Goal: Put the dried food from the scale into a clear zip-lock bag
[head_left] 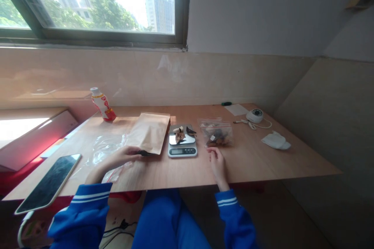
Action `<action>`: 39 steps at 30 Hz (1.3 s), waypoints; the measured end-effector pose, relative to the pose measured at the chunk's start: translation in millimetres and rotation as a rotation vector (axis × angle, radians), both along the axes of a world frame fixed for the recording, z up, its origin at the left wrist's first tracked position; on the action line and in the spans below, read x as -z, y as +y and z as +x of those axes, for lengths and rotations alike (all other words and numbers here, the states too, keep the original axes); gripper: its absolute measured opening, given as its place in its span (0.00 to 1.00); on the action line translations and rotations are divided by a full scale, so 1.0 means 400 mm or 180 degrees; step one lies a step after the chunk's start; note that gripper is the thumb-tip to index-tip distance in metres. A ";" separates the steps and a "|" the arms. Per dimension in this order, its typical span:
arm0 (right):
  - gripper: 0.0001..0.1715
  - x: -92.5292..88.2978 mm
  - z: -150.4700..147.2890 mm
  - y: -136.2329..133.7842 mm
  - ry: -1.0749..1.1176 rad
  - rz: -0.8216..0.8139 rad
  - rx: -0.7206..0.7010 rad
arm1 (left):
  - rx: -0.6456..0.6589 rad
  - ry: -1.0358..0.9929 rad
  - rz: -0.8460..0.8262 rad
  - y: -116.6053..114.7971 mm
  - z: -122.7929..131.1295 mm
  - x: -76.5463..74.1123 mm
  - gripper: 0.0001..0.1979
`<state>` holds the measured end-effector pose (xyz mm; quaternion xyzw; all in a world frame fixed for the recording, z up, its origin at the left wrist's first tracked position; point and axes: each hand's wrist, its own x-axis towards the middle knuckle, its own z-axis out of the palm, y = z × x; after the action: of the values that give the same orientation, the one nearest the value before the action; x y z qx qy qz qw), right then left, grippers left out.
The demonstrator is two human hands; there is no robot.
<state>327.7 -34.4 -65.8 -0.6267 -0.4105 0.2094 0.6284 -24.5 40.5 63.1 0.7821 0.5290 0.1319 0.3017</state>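
Observation:
My left hand [131, 153] is closed at the near edge of a brown kraft paper bag [150, 132] that lies on the table. Something dark shows at its fingertips; I cannot tell whether it is the bag's inside or a separate piece. To the right of the bag stands a small white digital scale [182, 151], with several dried brown, pale and dark pieces [180, 137] on its plate. My right hand [216, 162] rests with curled fingertips together, close to the near left corner of a clear zip bag [219, 135] of dark dried pieces. Whatever is between those fingertips is too small to make out.
Crumpled clear plastic bags [106, 146] and a tablet [49, 183] lie on the left. A red and white bottle [103, 105] stands behind them. On the right are a white dome camera [254, 115] with its cable, a white tissue [276, 140] and a sheet of paper [236, 109].

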 end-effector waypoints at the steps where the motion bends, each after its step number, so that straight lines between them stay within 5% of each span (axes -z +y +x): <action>1: 0.14 0.000 0.000 0.000 0.0001 -0.0004 0.0007 | -0.0008 0.0071 -0.0041 0.000 -0.001 0.011 0.19; 7: 0.13 0.000 0.000 0.000 -0.0034 -0.0012 0.0002 | 0.0131 -0.0196 0.0071 -0.012 0.056 0.015 0.20; 10: 0.13 0.002 -0.001 0.002 -0.0048 0.0010 0.0047 | 0.0242 -0.0599 0.0781 -0.014 0.165 0.014 0.20; 14: 0.14 0.004 -0.001 0.004 -0.0079 0.0034 0.0038 | 0.0165 -0.0831 0.1699 0.008 0.342 0.058 0.17; 19: 0.14 0.004 0.001 0.004 -0.0080 0.0010 -0.0010 | 0.0368 -0.0052 0.2247 0.039 0.469 0.124 0.13; 26: 0.14 0.007 0.000 0.007 -0.0086 0.0029 -0.0030 | 0.0666 0.0593 0.2486 0.023 0.473 0.166 0.14; 33: 0.14 0.000 -0.002 0.003 -0.0081 0.0000 -0.0038 | 0.0521 0.0591 0.2514 -0.003 0.461 0.147 0.15; 39: 0.13 -0.005 -0.005 -0.003 -0.0067 0.0011 -0.0036 | -0.0197 -0.0157 0.2276 -0.054 0.377 0.112 0.19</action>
<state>325.7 -35.5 -64.0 -0.6254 -0.4211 0.2056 0.6239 126.3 18.7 18.2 0.8184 0.4655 0.3365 0.0175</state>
